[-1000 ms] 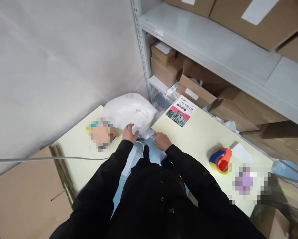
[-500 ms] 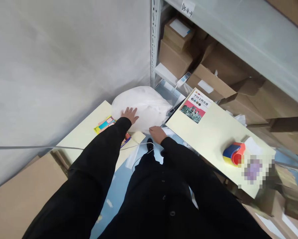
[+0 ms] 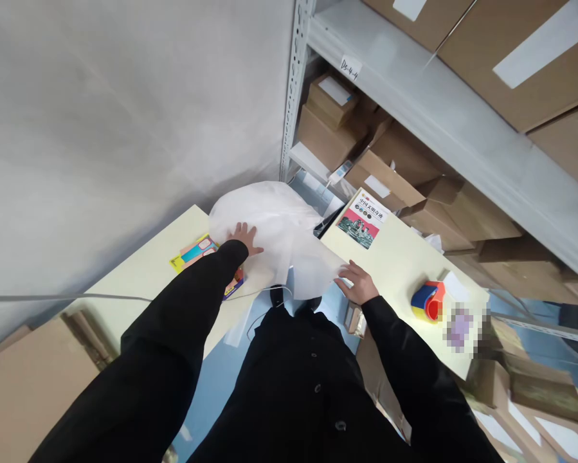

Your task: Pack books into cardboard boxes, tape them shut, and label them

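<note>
A bulging white plastic bundle [image 3: 269,215] lies across the gap between two pale yellow tables. My left hand [image 3: 243,236] rests flat on its left side, fingers spread. My right hand [image 3: 359,283] is closed on a thin white plastic sheet or bag [image 3: 312,270] that stretches out from the bundle toward the right table [image 3: 404,270]. Black sleeves cover both arms. Colourful booklets [image 3: 197,251] lie on the left table [image 3: 144,283] just under my left wrist.
A book with a red and green cover [image 3: 366,218] lies at the right table's far corner, and a red, blue and yellow tape dispenser [image 3: 428,301] sits nearer its right end. Cardboard boxes [image 3: 337,122] fill the grey metal shelving behind. More cartons stand on the floor to the right.
My right hand moved right from the bundle's front edge, drawing a white plastic sheet out with it. My left hand stays flat on the bundle. The camera tilted up slightly.
</note>
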